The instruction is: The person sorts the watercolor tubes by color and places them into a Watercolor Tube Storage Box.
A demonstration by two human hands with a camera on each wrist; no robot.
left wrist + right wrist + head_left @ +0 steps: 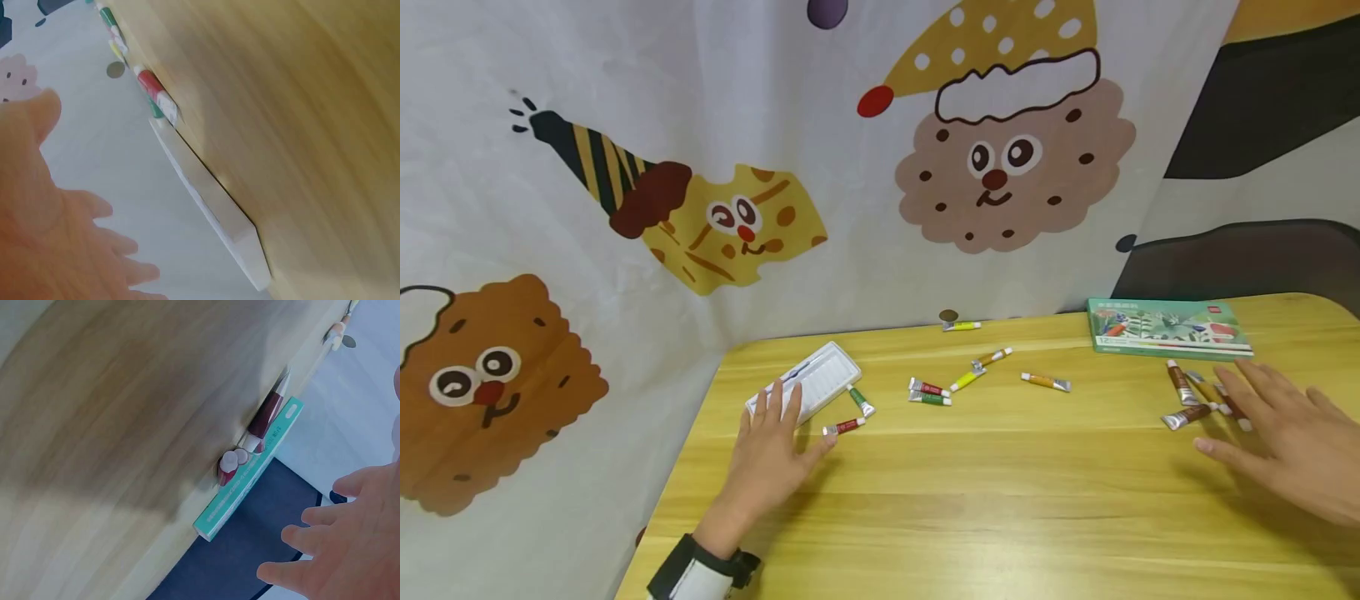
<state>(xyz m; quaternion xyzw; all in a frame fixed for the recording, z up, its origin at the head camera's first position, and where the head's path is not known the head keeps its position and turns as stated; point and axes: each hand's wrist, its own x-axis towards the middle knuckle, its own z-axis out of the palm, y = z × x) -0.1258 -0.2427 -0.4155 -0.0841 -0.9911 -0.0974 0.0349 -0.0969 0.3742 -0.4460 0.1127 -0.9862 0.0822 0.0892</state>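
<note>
My left hand (772, 460) hovers with spread fingers near the front of a white plastic paint tray (831, 379), which has a thin dark strip along it. A green paint tube (861, 401) lies against the tray's corner, and a red paint tube (844, 427) lies just beyond my left thumb. On the right, my right hand (1288, 442) is held with fingers spread over a small cluster of tubes, among them a brown paint tube (1182, 383) and a dark brown paint tube (1187, 416). Neither hand holds anything. My right hand partly hides the cluster.
A flat green paint box (1170, 328) lies at the back right. Mid-table are a red tube (929, 387), a green tube (930, 399), yellow tubes (967, 380), an ochre tube (992, 358) and an orange tube (1046, 382). Behind the wooden table (970, 517) hangs a printed curtain (820, 283).
</note>
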